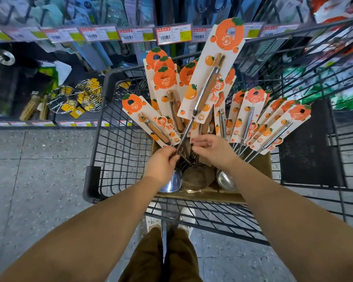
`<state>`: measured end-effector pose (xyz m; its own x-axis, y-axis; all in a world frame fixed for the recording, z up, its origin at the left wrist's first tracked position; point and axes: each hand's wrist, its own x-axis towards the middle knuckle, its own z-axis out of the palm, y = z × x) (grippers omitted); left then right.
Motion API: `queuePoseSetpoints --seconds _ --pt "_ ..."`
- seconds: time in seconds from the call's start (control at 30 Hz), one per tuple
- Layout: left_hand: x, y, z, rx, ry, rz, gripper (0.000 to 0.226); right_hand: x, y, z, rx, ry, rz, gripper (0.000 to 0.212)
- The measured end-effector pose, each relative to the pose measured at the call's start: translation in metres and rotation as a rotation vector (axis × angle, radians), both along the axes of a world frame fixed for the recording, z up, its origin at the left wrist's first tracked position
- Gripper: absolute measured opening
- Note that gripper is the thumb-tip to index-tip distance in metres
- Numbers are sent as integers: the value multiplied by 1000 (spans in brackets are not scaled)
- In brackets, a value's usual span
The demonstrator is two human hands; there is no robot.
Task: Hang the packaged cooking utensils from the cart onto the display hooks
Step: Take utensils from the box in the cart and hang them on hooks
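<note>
Your left hand [161, 161] pinches the steel shaft of the raised utensil on its tall orange-and-white card [210, 74], above the black wire cart [102, 119]. Your right hand [210, 149], fingers loosely curled, touches neighbouring handles. Lift crookedly and the fanned orange-carded utensils [253, 121] may snag and spill. The price-tag rail [130, 34] fronts the hooks.

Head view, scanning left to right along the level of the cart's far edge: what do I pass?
Wire steamer racks with yellow tags → left wall of the cart → leftmost carded utensil with wooden handle → raised carded utensil → carded steel-handled utensils.
</note>
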<state>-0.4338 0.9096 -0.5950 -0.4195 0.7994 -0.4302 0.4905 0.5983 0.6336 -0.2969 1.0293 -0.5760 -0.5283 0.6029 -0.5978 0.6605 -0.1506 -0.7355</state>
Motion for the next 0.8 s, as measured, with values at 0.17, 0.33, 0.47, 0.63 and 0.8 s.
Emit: queuePoseSetpoints --seconds 0.17,0.33,0.47,0.63,0.8 --pt "-17 -8 -6 76 103 -6 16 28 -3 -47 46 -360 -3 39" --pt "-24 -12 -12 150 125 16 13 10 -13 -81 -13 -416 42 39" --pt "-27 -17 -19 197 140 23 13 3 -16 -91 44 -408 -49 38" --pt "-28 -17 -19 204 123 52 13 5 -24 -92 133 -408 -13 23" --pt "-26 -18 -9 237 110 67 8 3 -28 -79 217 -370 122 8"
